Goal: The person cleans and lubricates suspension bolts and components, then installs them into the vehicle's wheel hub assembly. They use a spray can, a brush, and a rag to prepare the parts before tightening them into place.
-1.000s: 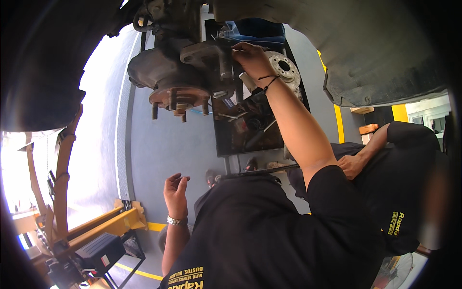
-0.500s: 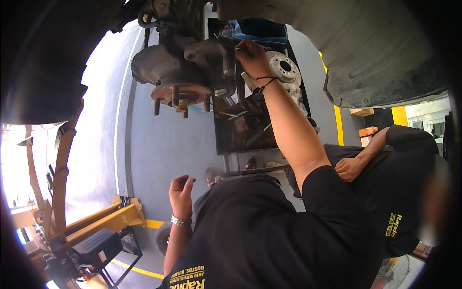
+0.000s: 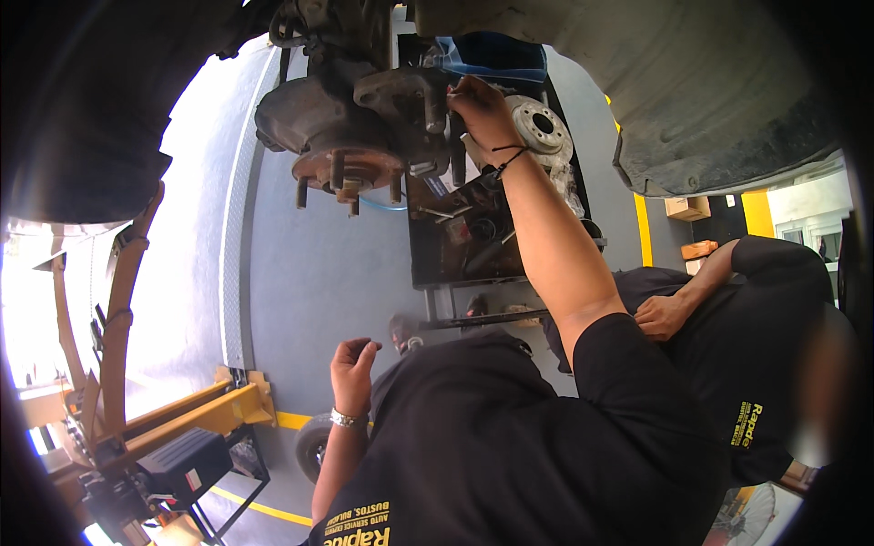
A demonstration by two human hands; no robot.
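My right hand, with a dark cord at its wrist, reaches up to the steering knuckle of a raised car. Its fingers are closed against the knuckle's right side; what they hold is hidden. Left of it, a rusty wheel hub with several studs points downward, below a dark dust shield. Lower down, my left hand, wearing a metal watch, hangs in front of my body, away from the car. Its fingers are curled in toward the thumb, and nothing shows in them.
Beyond the hub stands a dark tool cart carrying tools, a brake disc and a blue bag. A co-worker's hand rests at the right. Wheel-arch liner overhangs the upper right. A yellow lift arm lies lower left.
The car parts sit slightly further right in the picture. My left hand is a little lower and further right. My right hand keeps its place at the knuckle.
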